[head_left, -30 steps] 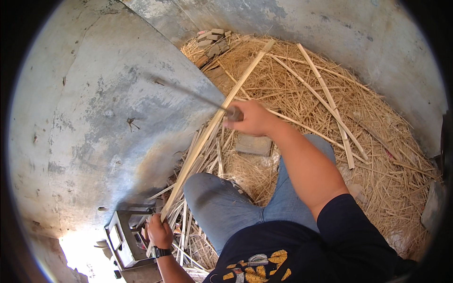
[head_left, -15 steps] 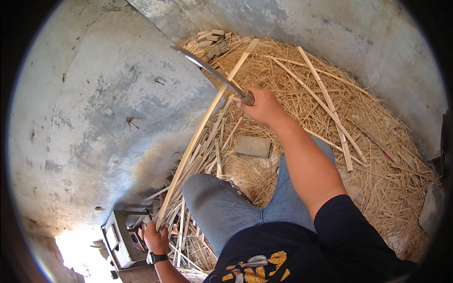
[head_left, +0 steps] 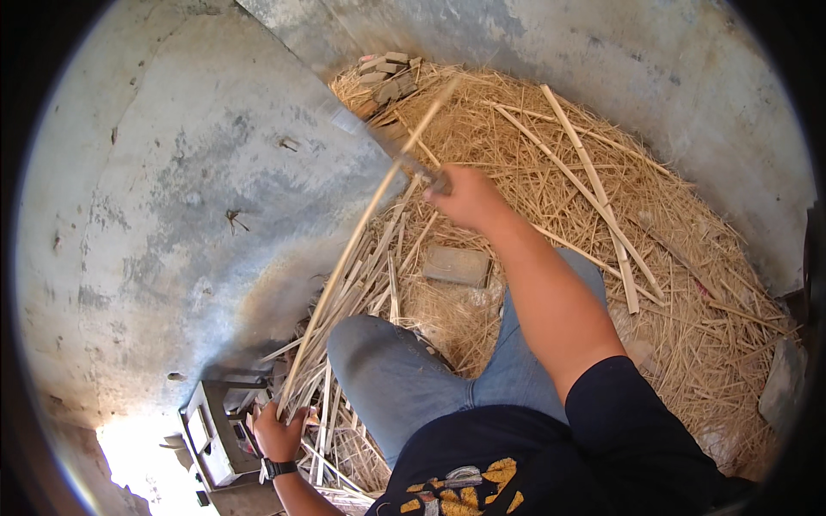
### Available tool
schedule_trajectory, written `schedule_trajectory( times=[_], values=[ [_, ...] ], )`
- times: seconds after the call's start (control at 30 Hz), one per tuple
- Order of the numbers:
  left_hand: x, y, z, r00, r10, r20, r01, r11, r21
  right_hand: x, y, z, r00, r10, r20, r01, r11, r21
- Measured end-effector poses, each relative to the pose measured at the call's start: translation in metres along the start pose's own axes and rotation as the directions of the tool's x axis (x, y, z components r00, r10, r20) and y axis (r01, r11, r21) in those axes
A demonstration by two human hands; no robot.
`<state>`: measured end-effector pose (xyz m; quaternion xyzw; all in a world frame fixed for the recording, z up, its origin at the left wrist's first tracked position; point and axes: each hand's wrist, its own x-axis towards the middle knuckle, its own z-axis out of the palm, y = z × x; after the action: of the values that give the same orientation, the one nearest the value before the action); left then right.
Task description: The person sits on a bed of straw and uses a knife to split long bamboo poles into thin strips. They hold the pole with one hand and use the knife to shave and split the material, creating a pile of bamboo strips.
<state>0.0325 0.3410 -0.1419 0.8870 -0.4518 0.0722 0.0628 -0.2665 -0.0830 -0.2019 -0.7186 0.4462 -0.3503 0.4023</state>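
Near the wall on the left, my left hand [head_left: 277, 432], with a dark watch at its wrist, is closed on the lower end of a long pale bamboo strip [head_left: 361, 228]. The strip runs up and away to the right, its far end over the straw-like shavings. In my right hand [head_left: 469, 202], I grip the handle of a long knife [head_left: 439, 183]. Motion smears its blade, which meets or crosses the strip's upper part; whether it cuts in, I cannot tell. Under the strip lies a heap of split strips [head_left: 348, 288].
Shavings [head_left: 533, 142] cover the floor, with loose strips [head_left: 594, 185] on the right. A brick [head_left: 456, 266] sits before my knees. Stacked broken bricks [head_left: 391, 69] stand at the far wall. A grey wall [head_left: 198, 163] closes in on the left, beside a small wooden cabinet [head_left: 215, 434].
The knife blade has swung from clearly visible to a blur, and my right hand has shifted slightly left. The strip has turned and now looks narrower and slightly bowed. My left hand keeps its hold.
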Motion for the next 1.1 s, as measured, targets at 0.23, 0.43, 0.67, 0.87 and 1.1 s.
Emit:
schedule_trajectory(
  times=[0.23, 0.43, 0.67, 0.87, 1.1],
  values=[
    [0.001, 0.010, 0.002, 0.995, -0.057, 0.084, 0.058, 0.998, -0.015, -0.014, -0.007, 0.001, 0.980, -0.161, 0.120, 0.177, 0.974, -0.142],
    [0.005, -0.031, -0.004, 0.960, 0.032, 0.279, 0.053, 0.955, -0.291, -0.016, -0.019, -0.020, 0.930, -0.313, 0.191, 0.353, 0.905, -0.236],
    [0.002, -0.070, -0.013, 0.988, -0.022, 0.152, 0.084, 0.907, -0.413, -0.005, -0.009, -0.039, 0.991, -0.056, -0.125, 0.058, 0.998, 0.011],
    [0.000, -0.067, -0.002, 0.970, -0.034, 0.242, 0.110, 0.945, -0.309, -0.020, -0.024, -0.015, 0.906, -0.364, 0.217, 0.412, 0.875, -0.255],
    [-0.008, -0.050, -0.018, 0.924, -0.110, 0.367, 0.244, 0.907, -0.344, -0.009, -0.012, -0.032, 0.998, -0.037, -0.058, 0.032, 0.996, -0.084]
  ],
)
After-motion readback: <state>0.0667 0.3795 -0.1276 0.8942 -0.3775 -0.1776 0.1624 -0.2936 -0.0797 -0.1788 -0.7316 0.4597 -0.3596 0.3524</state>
